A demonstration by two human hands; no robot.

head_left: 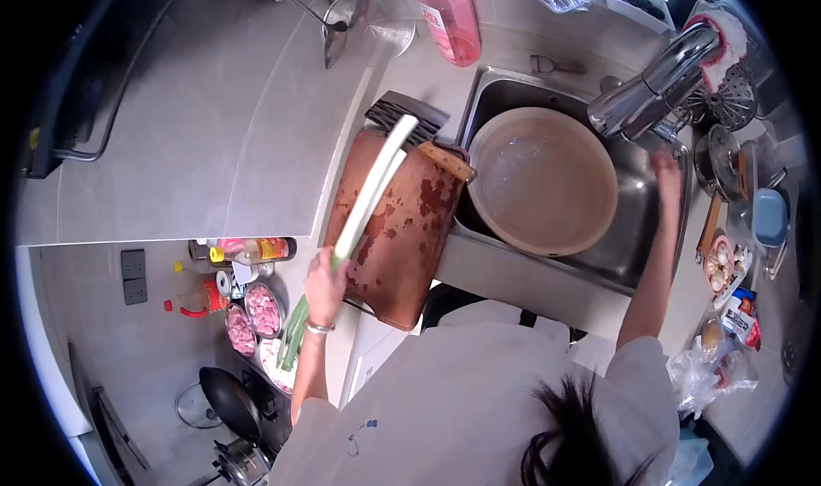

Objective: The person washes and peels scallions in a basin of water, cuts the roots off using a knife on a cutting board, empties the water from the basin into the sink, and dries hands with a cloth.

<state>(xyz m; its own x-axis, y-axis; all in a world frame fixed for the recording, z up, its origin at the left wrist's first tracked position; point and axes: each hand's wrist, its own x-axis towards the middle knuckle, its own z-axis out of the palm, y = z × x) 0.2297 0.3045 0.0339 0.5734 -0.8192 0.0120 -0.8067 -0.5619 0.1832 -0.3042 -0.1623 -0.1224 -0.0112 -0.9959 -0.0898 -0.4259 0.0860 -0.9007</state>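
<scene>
My left hand (pixel 327 288) is closed around long scallions (pixel 368 197), white stalks slanting up over the cutting board and green leaves hanging below. The brown wooden cutting board (pixel 402 229) has dark wet patches. At its far end lies a cleaver (pixel 410 114) with a wooden handle (pixel 448 161); the white tips cross in front of its blade. My right hand (pixel 666 171) is over the right side of the sink, just below the chrome faucet (pixel 654 84); its fingers are too unclear to read. A large beige basin (pixel 543 182) sits in the steel sink (pixel 637 268).
A pink bottle (pixel 451 23) stands behind the board. Bowls of cut meat (pixel 263 309), sauce bottles (pixel 256 250) and a black wok (pixel 229 403) are at the left. Right of the sink are a bowl of garlic (pixel 720 264), a blue container (pixel 770 216) and plastic bags (pixel 710 371).
</scene>
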